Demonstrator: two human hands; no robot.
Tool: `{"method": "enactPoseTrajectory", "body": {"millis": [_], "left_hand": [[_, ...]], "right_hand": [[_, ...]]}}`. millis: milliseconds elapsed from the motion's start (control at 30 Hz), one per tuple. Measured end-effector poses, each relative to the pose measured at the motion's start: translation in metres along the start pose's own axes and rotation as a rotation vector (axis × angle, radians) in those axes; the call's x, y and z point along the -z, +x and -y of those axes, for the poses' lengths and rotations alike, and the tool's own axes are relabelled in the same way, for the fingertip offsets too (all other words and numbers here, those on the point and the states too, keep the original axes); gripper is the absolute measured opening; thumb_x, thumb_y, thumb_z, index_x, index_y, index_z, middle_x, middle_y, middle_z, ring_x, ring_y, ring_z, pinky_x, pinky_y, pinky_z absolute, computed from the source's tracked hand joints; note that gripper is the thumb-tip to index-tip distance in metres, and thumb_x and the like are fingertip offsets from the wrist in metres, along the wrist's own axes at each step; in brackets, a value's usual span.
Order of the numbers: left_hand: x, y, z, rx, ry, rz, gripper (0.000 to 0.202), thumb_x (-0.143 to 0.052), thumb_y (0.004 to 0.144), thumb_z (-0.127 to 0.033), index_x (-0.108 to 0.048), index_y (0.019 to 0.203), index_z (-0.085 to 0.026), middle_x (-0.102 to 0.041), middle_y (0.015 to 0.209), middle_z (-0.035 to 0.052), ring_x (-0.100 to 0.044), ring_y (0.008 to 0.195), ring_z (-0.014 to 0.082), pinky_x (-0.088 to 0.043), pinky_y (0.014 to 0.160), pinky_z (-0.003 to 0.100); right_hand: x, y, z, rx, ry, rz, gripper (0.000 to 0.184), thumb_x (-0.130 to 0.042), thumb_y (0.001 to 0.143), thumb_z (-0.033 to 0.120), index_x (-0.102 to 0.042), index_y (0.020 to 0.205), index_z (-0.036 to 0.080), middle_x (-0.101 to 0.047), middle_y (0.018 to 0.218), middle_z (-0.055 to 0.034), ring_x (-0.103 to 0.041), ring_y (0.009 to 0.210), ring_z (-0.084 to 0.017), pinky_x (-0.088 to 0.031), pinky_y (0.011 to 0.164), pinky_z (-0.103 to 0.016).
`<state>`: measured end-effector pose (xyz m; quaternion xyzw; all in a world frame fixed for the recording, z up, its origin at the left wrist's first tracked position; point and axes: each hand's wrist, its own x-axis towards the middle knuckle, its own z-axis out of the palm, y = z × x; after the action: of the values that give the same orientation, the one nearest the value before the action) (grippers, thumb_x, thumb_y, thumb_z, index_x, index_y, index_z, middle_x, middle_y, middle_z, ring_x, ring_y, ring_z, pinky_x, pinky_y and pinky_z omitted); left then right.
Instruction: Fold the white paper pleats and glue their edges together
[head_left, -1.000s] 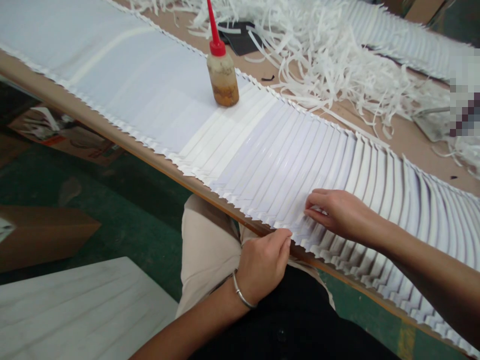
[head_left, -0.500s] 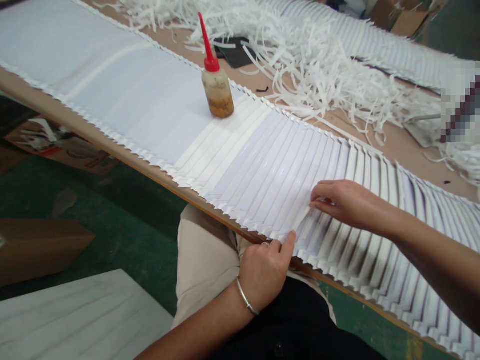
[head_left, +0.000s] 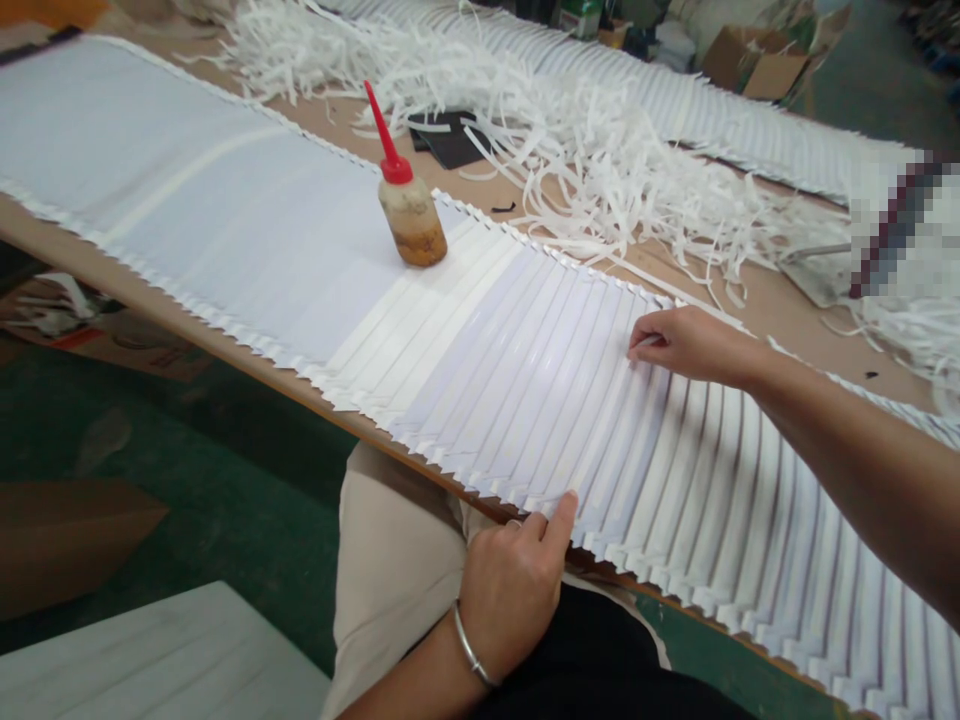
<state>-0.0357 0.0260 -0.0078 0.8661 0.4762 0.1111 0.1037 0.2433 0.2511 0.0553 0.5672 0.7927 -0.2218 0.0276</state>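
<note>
Your left hand [head_left: 517,580] touches the strips [head_left: 544,370] at their near edge, grip unclear; your right hand [head_left: 679,345] pinches one by the far edge.

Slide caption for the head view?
Left hand at near edge of white strips, right hand by their far edge, bottle standing nearby.

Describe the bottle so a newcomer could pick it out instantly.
Start at the brown table and find the long run of white strips along its near edge. On that run, toward its far side and beyond the left hand, stands the bottle. Its pointed red cap and amber contents set it apart from the white.
</note>
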Motion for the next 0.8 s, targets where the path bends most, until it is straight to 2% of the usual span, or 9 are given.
{"method": "enactPoseTrajectory", "body": {"millis": [300,433,567,800], "left_hand": [[0.000,0.001,0.000,-0.004,-0.012,-0.021,0.052,-0.062,0.086,-0.004,-0.064,0.137,-0.016,-0.067,0.072,-0.0019,-0.065,0.054,0.0193,-0.044,0.045,0.030],[0.001,0.001,0.000,-0.012,-0.008,-0.039,0.054,-0.062,0.084,-0.003,-0.064,0.136,-0.016,-0.068,0.072,-0.0023,-0.066,0.053,0.0200,-0.044,0.044,0.031],[0.000,0.002,0.001,-0.022,-0.016,-0.076,0.052,-0.060,0.083,-0.002,-0.065,0.133,-0.014,-0.067,0.071,-0.0024,-0.065,0.052,0.0202,-0.043,0.043,0.032],[-0.003,0.002,0.003,-0.031,-0.030,-0.128,0.052,-0.055,0.084,-0.002,-0.064,0.133,-0.014,-0.066,0.069,-0.0024,-0.064,0.049,0.0188,-0.041,0.043,0.031]], "right_hand": [[-0.002,0.006,-0.004,-0.021,-0.038,-0.020,0.014,-0.067,0.088,0.029,-0.076,0.087,0.019,-0.078,0.084,-0.0031,-0.071,0.080,-0.018,-0.046,0.072,-0.027],[0.007,0.017,-0.022,-0.047,-0.056,-0.118,0.015,-0.065,0.089,0.028,-0.075,0.089,0.017,-0.077,0.086,-0.0045,-0.070,0.080,-0.017,-0.045,0.073,-0.027],[0.016,0.034,-0.044,-0.082,-0.112,-0.216,0.023,-0.063,0.092,0.035,-0.075,0.093,0.016,-0.074,0.082,-0.0041,-0.066,0.076,-0.017,-0.042,0.070,-0.027],[0.011,0.055,-0.068,-0.093,-0.081,-0.283,0.014,-0.065,0.088,0.031,-0.072,0.085,0.020,-0.072,0.079,-0.0047,-0.063,0.072,-0.019,-0.042,0.068,-0.029]]}}
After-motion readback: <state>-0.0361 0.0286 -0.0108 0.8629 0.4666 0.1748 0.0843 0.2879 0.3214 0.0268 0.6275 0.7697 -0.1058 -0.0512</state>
